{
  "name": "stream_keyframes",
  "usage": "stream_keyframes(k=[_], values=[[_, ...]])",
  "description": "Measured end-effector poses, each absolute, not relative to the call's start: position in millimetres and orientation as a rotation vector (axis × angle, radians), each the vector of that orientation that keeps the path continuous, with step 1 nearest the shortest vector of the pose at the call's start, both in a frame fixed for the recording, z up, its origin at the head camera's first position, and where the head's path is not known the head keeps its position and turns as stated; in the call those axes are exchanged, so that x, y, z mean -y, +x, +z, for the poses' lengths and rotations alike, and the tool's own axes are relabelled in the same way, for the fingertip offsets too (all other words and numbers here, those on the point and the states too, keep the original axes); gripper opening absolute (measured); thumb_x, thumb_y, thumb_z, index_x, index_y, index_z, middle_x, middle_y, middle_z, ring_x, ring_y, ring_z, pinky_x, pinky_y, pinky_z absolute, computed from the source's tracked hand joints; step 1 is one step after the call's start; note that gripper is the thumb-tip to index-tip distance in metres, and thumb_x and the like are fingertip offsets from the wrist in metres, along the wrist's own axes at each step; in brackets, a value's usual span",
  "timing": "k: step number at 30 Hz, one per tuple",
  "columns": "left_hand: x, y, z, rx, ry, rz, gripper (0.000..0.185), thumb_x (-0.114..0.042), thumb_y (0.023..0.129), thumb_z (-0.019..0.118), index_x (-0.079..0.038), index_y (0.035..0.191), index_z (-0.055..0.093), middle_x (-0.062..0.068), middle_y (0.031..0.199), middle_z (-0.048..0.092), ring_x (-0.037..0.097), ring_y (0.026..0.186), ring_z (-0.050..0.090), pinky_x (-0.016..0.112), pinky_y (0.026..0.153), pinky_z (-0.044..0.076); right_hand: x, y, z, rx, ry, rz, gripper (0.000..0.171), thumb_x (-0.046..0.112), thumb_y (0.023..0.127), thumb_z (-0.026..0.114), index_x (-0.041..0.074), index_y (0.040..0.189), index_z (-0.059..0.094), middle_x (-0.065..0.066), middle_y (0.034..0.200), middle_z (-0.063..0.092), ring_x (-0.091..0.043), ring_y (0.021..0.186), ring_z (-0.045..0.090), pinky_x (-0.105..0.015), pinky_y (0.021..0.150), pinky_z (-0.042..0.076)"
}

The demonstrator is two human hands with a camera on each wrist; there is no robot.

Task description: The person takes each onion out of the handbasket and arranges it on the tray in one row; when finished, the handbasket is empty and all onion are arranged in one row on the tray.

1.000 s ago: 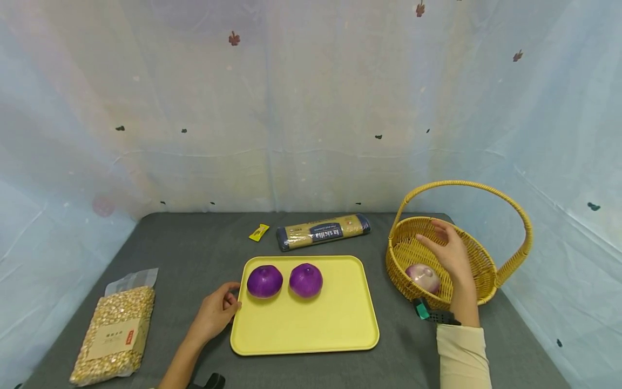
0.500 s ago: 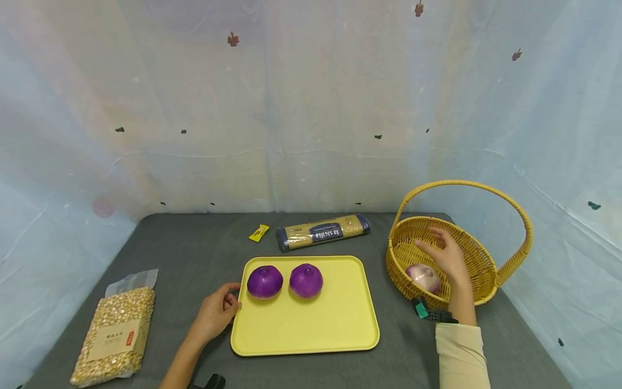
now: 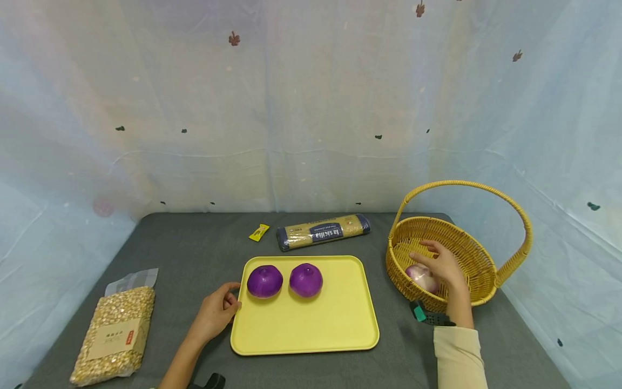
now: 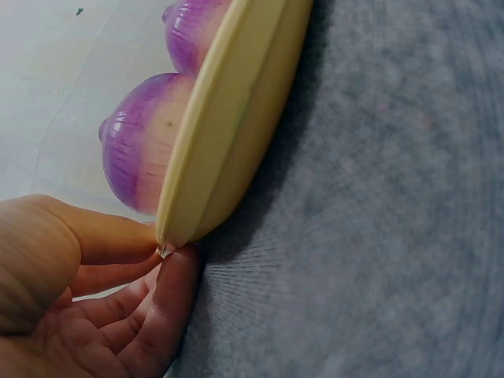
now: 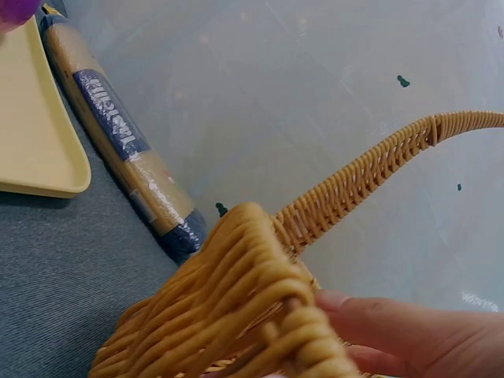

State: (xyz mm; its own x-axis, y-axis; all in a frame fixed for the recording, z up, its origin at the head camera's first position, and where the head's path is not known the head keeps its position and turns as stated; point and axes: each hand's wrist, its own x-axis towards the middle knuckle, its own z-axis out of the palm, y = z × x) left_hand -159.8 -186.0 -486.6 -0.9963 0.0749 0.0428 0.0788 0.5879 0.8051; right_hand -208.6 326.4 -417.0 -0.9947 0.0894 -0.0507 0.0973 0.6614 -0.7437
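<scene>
My left hand [image 3: 214, 313] pinches the left rim of a yellow tray [image 3: 311, 329]; the left wrist view shows thumb and fingers on either side of its edge. Two purple onions, a left one [image 3: 264, 282] and a right one [image 3: 306, 280], sit side by side towards the back of the tray. At the right stands a woven basket [image 3: 399, 282] with a paler onion [image 3: 420, 276] inside. My right hand [image 3: 443, 266] is within the basket, just over that onion, thumb and fingers apart. In the right wrist view the basket wall hides most of that hand and the onion.
Behind the tray lies a long pack of spaghetti [image 3: 323, 232], with a small yellow wrapped sweet [image 3: 259, 233] to its left. A clear bag of corn kernels [image 3: 116, 329] lies at the far left. The basket's tall handle [image 3: 459, 183] arches over its opening.
My right hand has moved down and slightly left inside the basket, closer to the pale onion, and now partly covers it. The left hand and the tray stay put.
</scene>
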Motion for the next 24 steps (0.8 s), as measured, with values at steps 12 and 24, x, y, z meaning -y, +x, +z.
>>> stream_keyframes(k=[12, 24], values=[[185.7, -159.2, -484.8, 2.804, -0.129, -1.414, 0.037, -0.001, 0.086, 0.062, 0.002, 0.122, 0.053, 0.004, 0.076, 0.054, 0.01, 0.056, 0.049, 0.024, 0.05, 0.043, -326.2, -206.8, -426.4, -2.785, 0.128, -1.253, 0.069, 0.037, 0.085, 0.066, -0.001, 0.136, 0.04, -0.032, 0.136, 0.037, -0.048, 0.12, 0.039, -0.049, 0.085, 0.044], [185.7, -159.0, -485.0, 2.803, -0.138, -1.403, 0.037, -0.001, 0.085, 0.062, 0.002, 0.122, 0.053, 0.004, 0.076, 0.053, 0.01, 0.056, 0.049, 0.024, 0.05, 0.042, -323.1, -201.4, -431.0, -2.729, 0.117, -1.203, 0.068, 0.034, 0.084, 0.069, -0.002, 0.135, 0.043, -0.033, 0.131, 0.041, -0.036, 0.102, 0.054, -0.039, 0.074, 0.048]])
